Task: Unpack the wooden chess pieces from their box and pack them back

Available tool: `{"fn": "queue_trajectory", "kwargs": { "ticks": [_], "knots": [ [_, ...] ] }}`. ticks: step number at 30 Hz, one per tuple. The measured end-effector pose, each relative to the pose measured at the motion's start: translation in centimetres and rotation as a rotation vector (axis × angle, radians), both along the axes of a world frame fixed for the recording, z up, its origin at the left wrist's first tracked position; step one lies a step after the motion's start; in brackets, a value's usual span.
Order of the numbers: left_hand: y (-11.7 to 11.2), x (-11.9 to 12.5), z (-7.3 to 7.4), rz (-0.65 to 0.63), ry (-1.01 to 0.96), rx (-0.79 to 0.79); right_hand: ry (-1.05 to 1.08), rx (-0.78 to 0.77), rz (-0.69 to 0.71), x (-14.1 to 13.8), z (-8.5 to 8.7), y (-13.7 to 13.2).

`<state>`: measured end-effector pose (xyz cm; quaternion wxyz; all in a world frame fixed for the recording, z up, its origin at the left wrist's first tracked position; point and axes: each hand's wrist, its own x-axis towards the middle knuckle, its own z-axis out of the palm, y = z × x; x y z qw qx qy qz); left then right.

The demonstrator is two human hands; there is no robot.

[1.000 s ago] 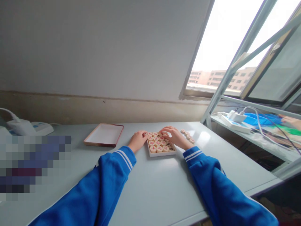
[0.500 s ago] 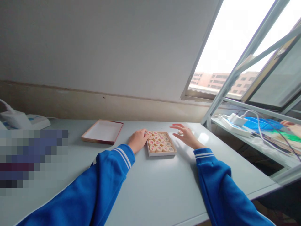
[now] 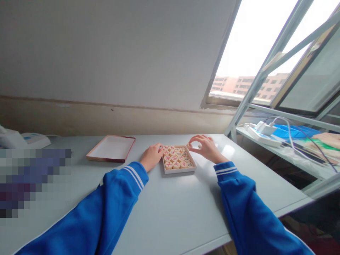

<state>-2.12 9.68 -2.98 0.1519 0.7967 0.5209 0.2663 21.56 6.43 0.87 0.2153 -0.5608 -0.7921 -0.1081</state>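
Note:
A shallow open box (image 3: 180, 171) sits on the table, filled with rows of round wooden Chinese chess pieces (image 3: 175, 165) marked with characters, most of them red. My left hand (image 3: 152, 156) is closed at the box's far left corner, its fingertips gripping the edge. Between the thumb and fingers of my right hand (image 3: 205, 147) is a single Chinese chess piece (image 3: 189, 146), held just beside the far right corner of the box. Another pale piece is partly visible behind that hand.
The box lid (image 3: 111, 148) lies with its white inside up at the left on the grey table (image 3: 164, 212). A metal frame (image 3: 240, 117) and a shelf with a power strip (image 3: 265, 134), cables and a blue tray stand right. Blurred blocks cover the far left.
My right hand has moved left toward the box and closed on a piece; before, its fingers were spread. The left hand stays at the box corner. The view has shifted slightly.

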Motion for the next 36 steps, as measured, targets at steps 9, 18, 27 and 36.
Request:
{"fn": "queue_trajectory", "kwargs": {
  "ticks": [9,18,27,36],
  "knots": [
    [0.0,-0.1,0.4,0.02,-0.034,-0.052,0.01,-0.034,-0.183,3.3,-0.1,-0.1],
    [0.0,-0.1,0.4,0.016,-0.071,-0.079,0.193,-0.422,0.428,-2.7,0.1,-1.6],
    [0.0,-0.1,0.4,0.015,-0.089,-0.075,0.189,-0.237,0.12,0.4,1.8,-1.7],
    [0.1,-0.3,0.4,-0.002,-0.136,-0.096,-0.061,-0.205,-0.255,5.4,0.1,-1.2]
  ]
}}
